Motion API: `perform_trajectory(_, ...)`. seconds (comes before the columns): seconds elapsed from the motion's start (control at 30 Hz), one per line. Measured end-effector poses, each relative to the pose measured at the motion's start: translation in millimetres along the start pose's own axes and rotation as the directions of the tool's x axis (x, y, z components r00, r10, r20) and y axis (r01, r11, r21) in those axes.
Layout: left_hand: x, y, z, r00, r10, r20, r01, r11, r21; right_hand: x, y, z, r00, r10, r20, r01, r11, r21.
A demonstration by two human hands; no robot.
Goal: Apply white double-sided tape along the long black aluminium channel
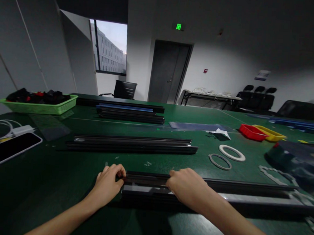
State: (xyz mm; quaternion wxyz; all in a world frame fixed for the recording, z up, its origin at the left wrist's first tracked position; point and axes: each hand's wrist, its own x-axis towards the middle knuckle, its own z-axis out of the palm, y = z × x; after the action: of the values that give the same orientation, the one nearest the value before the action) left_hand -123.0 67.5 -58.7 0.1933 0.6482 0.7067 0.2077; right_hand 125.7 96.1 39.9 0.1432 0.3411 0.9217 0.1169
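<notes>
A long black channel-shaped profile (151,199) with a pale strip along its length lies across the table in front of me. My left hand (109,182) is at its left end, thumb and curled fingers closing on the end edge. Over the middle of its left half is my right hand (187,187), a closed fist with the knuckles up. Its fingertips are hidden at the channel, so what they pinch, if anything, does not show. A small clear sliver stands just behind each hand.
Behind the hands lies another black profile (133,146), with more profiles (130,115) farther back. Two tape rings (232,153), a red tray (252,132) and a large film-wrapped roll (290,162) are right. A phone (9,152) and green basket (39,107) are left.
</notes>
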Motion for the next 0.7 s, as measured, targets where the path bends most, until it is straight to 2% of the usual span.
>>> perform_trajectory(0.1,-1,0,2.7,0.999,0.028,-0.041,-0.029,0.999,-0.037,0,0,2,1.0,0.005,-0.003,-0.005,1.0,-0.017)
perform_trajectory(0.17,-3,2,1.7,0.989,0.055,-0.134,-0.071,0.99,-0.119,0,0,2,1.0,0.009,-0.003,-0.009,1.0,-0.02)
perform_trajectory(0.27,-13,11,-8.2,0.947,0.079,-0.31,-0.163,0.953,-0.256,0,1,1,1.0,0.013,0.002,-0.013,1.0,-0.014)
perform_trajectory(0.33,-22,21,-18.1,0.915,0.126,-0.382,-0.228,0.945,-0.234,-1,1,0,1.0,0.016,0.001,-0.016,1.0,-0.006)
perform_trajectory(0.4,-32,31,-26.0,0.908,0.261,-0.329,-0.312,0.944,-0.112,-2,1,0,1.0,0.017,-0.001,-0.017,1.0,-0.003)
perform_trajectory(0.47,-42,40,-28.6,0.92,0.362,-0.152,-0.358,0.932,0.054,-3,1,0,1.0,0.016,-0.001,-0.016,1.0,-0.004)
perform_trajectory(0.57,-50,50,-23.5,0.943,0.332,-0.012,-0.323,0.924,0.207,-4,0,-2,1.0,0.019,0.009,-0.019,1.0,-0.012)
perform_trajectory(0.7,-50,58,-13.7,0.951,0.288,0.117,-0.309,0.915,0.26,-7,0,-6,1.0,0.02,0.0,-0.02,1.0,-0.014)
